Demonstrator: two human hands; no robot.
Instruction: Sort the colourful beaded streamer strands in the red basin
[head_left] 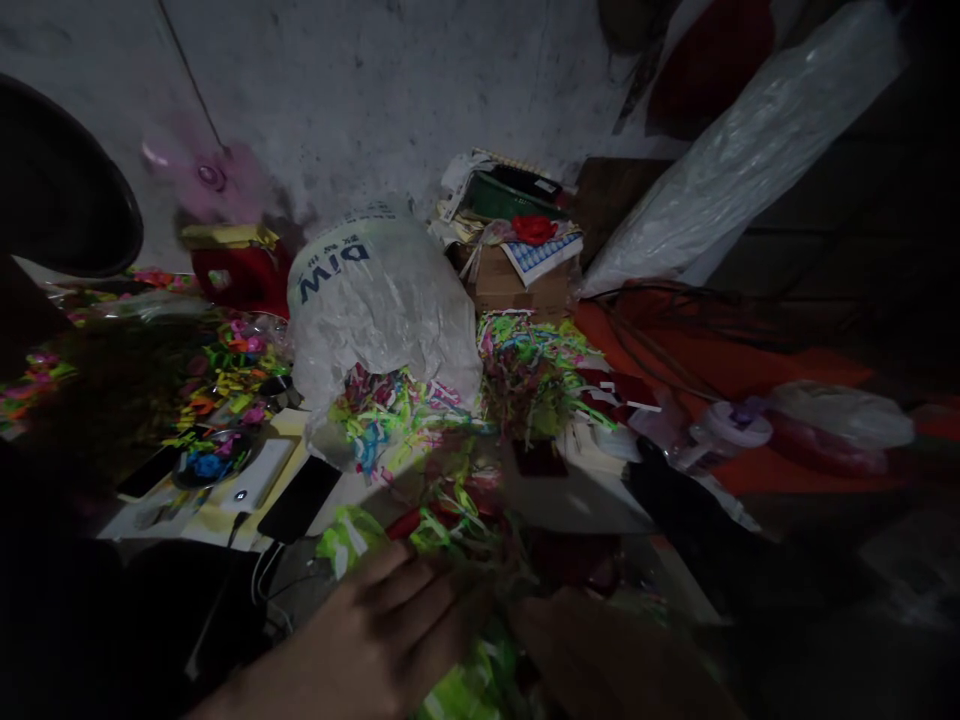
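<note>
Low in the middle, my left hand [412, 615] has its fingers curled together over a bunch of bright green plastic strips [454, 520]. Some strips stick out above its knuckles, and more green plastic shows below the hand. My right hand [574, 625] is close beside it, at the same bunch. It is dark and smeared, and its fingers cannot be made out. Just beyond the hands, a pile of multicoloured strips [397, 415] spills from the mouth of a white plastic bag [390, 300]. Another heap of coloured strips [536, 375] lies right of the bag.
A black phone [300, 500], a white device [259, 475] with a cable and a small dish of blue pieces [210, 462] lie at left. Small colourful plastic pieces [240, 375] are behind them. A cardboard box [517, 285] and a pink fan [210, 175] stand near the wall.
</note>
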